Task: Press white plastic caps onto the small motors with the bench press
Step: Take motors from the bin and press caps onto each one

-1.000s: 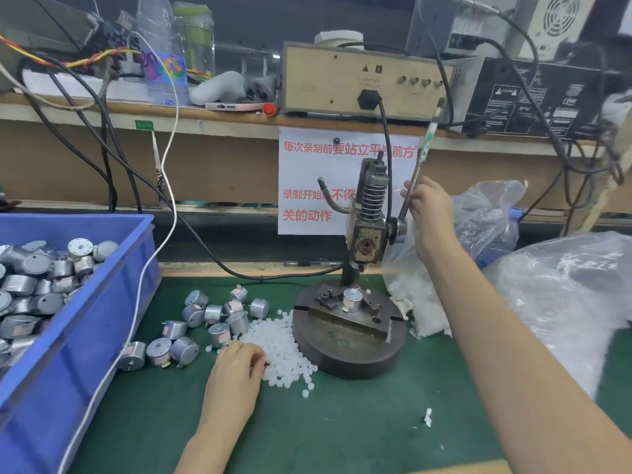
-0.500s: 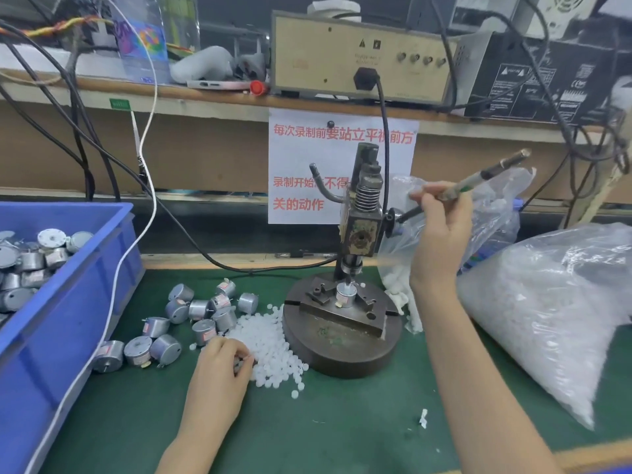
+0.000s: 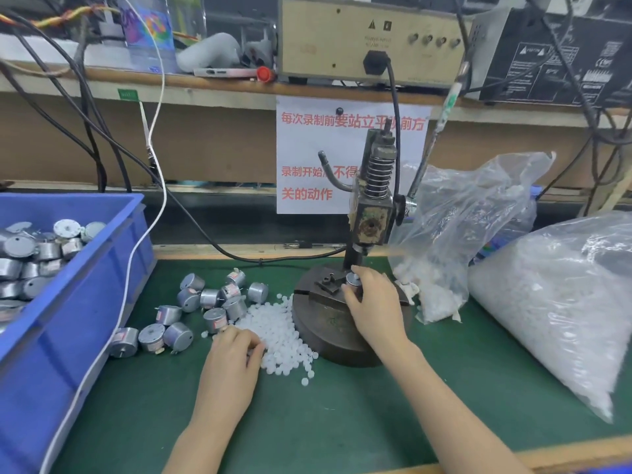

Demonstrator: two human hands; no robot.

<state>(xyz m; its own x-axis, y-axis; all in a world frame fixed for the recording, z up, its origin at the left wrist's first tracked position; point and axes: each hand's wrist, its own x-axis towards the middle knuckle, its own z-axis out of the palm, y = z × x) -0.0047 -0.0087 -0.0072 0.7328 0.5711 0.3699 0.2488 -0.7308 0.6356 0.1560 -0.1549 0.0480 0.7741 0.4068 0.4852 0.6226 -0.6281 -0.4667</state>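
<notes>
Once off the lever (image 3: 441, 121), right hand (image 3: 374, 302) on the seated motor (image 3: 353, 279) (lever upright again).

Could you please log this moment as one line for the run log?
stage: unloading press | right hand: gripping motor on press base | left hand: in white caps | lever: free

From my feed: green mat (image 3: 342, 422) covers the bench, wood edge at front. A wooden shelf (image 3: 205, 80) runs across behind, brown board backing below it. Beige instrument box (image 3: 342, 35) and black unit (image 3: 564, 56) sit on the shelf. White notice (image 3: 307, 148) with red characters hangs from it. Cables (image 3: 85, 114) droop at left.
</notes>
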